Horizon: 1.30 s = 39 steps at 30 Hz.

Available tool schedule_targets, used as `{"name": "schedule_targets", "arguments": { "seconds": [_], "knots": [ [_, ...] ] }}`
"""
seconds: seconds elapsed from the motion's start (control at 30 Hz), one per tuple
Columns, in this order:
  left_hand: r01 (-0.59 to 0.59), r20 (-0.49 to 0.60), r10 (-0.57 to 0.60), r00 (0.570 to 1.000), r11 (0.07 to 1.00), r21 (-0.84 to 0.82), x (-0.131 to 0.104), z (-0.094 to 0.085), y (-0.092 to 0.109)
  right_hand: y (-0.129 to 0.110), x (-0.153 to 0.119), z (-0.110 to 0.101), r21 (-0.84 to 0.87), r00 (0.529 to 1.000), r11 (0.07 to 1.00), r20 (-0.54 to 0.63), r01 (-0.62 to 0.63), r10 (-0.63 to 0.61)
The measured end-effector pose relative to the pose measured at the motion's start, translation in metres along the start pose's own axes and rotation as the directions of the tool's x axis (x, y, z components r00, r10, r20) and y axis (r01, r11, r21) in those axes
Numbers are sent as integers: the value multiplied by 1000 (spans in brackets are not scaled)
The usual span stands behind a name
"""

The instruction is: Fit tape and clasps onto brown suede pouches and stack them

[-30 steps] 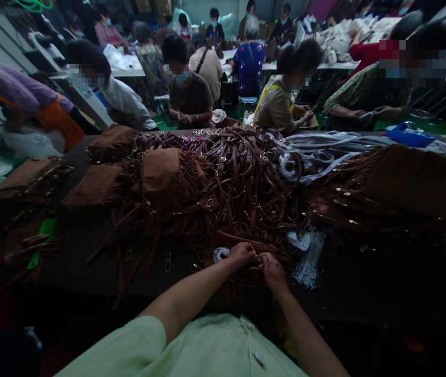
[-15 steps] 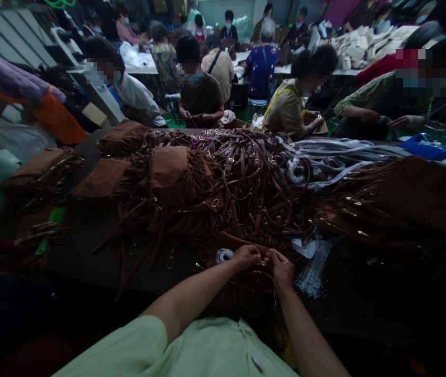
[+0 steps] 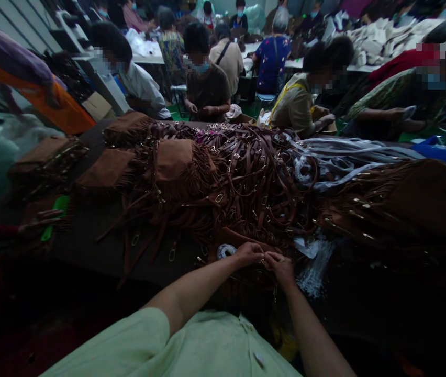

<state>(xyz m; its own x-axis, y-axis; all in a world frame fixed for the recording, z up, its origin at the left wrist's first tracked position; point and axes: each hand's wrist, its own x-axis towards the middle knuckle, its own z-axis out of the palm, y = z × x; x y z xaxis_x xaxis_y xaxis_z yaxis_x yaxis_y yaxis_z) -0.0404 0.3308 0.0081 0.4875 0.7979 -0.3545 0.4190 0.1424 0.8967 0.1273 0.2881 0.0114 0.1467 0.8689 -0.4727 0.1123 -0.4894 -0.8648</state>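
My left hand (image 3: 249, 254) and my right hand (image 3: 281, 266) meet at their fingertips over the near edge of the dark table. Both are pinched on something too small and dim to make out. A brown fringed bag (image 3: 242, 239) lies just behind and under them. Left of my left hand is a white roll (image 3: 226, 251). To the right of my right hand lie a white paper piece (image 3: 305, 247) and a bundle of thin clear strands (image 3: 314, 275). Brown straps with metal buckles (image 3: 250, 173) are heaped beyond my hands.
More brown fringed bags (image 3: 174, 161) lie left of the straps, and a large stack (image 3: 423, 201) lies right. At far left another person's hand (image 3: 36, 224) holds a green comb (image 3: 58, 209). Several people sit beyond the table.
My fingertips have come together, with my right hand a little further left against my left. The other person's hand at the left has shifted over the green comb. The view has tilted slightly.
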Motion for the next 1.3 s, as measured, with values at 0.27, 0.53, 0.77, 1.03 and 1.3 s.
{"name": "schedule_targets", "arguments": {
  "seconds": [0.27, 0.53, 0.77, 1.03, 1.3],
  "knots": [
    [-17, 22, 17, 1000, 1000, -2, 1, 1, -5, -2, -1, 0, 31, 998, 998, 29, -53, 52],
    [30, 22, -31, 999, 997, 65, -1, 1, -6, -16, -10, -1, -174, 998, 985, 67, -4, 15],
    [82, -9, -81, 997, 991, 104, -3, -1, 1, -21, -15, -5, -275, 980, 953, 181, 127, -79],
    [128, 16, -134, 991, 970, 208, -6, -2, 9, -21, -19, -4, -436, 950, 851, 235, 294, -208],
    [86, 72, -108, 992, 962, 260, -7, -5, 7, -34, -12, -8, -628, 843, 575, 475, 525, -251]
  ]
}}
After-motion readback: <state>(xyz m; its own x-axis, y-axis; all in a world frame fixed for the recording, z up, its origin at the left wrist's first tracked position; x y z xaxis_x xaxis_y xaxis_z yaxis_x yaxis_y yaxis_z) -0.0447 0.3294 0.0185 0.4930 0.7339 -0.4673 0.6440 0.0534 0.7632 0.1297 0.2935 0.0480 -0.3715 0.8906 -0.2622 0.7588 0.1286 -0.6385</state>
